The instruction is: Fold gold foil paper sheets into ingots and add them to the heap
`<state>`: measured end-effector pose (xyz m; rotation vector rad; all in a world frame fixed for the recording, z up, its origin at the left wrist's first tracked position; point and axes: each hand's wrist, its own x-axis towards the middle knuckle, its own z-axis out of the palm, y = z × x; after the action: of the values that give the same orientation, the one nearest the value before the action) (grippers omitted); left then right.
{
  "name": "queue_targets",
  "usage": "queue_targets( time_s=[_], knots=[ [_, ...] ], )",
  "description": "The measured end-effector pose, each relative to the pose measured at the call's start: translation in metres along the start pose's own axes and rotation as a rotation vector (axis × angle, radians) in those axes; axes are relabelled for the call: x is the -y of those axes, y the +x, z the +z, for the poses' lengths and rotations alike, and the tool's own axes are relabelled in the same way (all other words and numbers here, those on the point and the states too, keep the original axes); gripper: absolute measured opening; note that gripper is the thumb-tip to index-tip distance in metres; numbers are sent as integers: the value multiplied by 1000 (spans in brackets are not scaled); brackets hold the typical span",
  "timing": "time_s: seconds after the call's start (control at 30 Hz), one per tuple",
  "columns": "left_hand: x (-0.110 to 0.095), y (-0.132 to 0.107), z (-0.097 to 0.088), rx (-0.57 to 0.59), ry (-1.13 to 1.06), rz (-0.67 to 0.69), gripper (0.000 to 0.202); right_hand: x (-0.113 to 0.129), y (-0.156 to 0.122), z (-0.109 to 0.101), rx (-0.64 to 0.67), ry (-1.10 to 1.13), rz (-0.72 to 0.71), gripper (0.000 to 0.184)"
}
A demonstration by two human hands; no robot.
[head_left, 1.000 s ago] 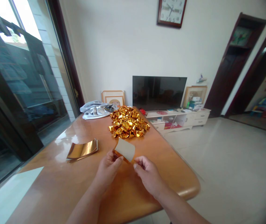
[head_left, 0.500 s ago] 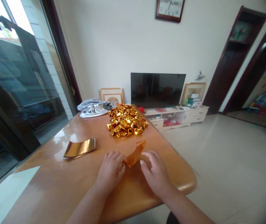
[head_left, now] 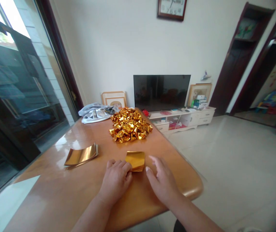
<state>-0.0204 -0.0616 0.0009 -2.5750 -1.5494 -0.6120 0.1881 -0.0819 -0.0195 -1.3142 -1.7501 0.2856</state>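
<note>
Now my left hand (head_left: 115,182), fingers curled, presses on the left edge of a folded square of gold foil (head_left: 135,161), with no pinch visible. My right hand (head_left: 163,182) stays open, its fingertips (head_left: 149,160) just beside the foil's right edge, so the two hands sit apart with the square between them. The foil lies flat on a glossy orange-brown table (head_left: 55,183), close to the near edge. At 12 o'clock from my hands rises a heap of folded gold foil pieces (head_left: 129,125); at 10 o'clock, a stack of foil sheets (head_left: 81,156). Farther along, at 11 o'clock, lies a crumpled grey cloth (head_left: 95,114).
</note>
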Motion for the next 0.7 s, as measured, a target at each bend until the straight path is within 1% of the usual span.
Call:
queue_targets(
  time_s=[0.1, 0.27, 0.43, 0.57, 0.7],
  knots=[
    [-1, 0, 0, -1, -26, 31, 15, 2, 0, -2, 12, -49, -75, 36],
    [-1, 1, 5, 35, -114, 60, 17, 9, 2, 0, 163, -152, -152, 31],
    [1, 0, 11, 81, -159, 69, 20, 4, 8, 3, 314, -248, -195, 19],
    [2, 0, 9, 104, -184, 46, 18, -3, 14, 3, 365, -274, -194, 19],
    [3, 0, 5, 126, -209, 19, 15, -5, 20, 1, 399, -256, -220, 17]
  ],
)
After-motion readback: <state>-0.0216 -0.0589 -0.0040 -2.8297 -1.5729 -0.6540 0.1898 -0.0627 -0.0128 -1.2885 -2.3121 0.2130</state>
